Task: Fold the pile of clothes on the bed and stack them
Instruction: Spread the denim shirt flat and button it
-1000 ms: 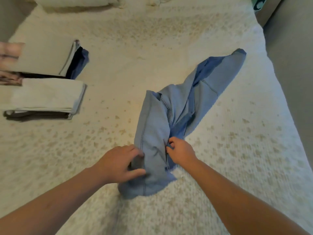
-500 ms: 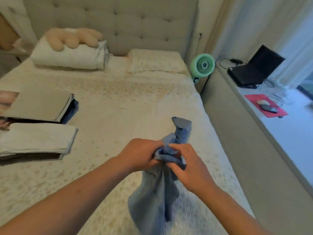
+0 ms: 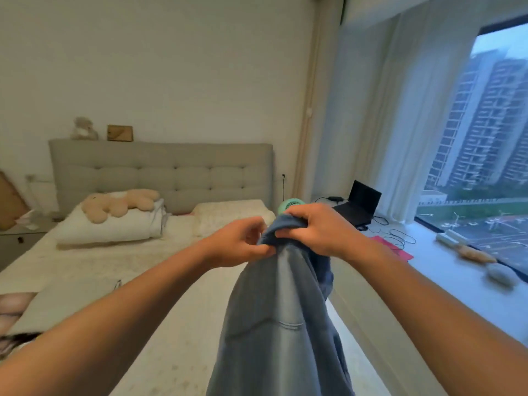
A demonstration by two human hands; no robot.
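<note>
two hands hold up a blue denim garment (image 3: 280, 324) in the air over the bed (image 3: 171, 324). the left hand (image 3: 237, 244) pinches the top edge of the cloth with its fingers curled. the right hand (image 3: 317, 230) grabs a bunch of the top edge, fingers wrapped round it. the two hands are close together, almost touching. the rest of the cloth hangs straight down between the arms and goes out of the bottom of the picture, so i cannot tell if it touches the bed.

it looks like thick, soft cloth. it is floppy and will bend any way, but it seems a bit heavy for its kind, so it will hang down and pull on the fingers. it will not break and it does not look slippery. i think the best place to hold it is at the top edge, one hand near each corner, so it opens flat and can be laid on the bed to fold.

some folded clothes (image 3: 57, 304) lie at the left side of the bed, partly out of view
</note>
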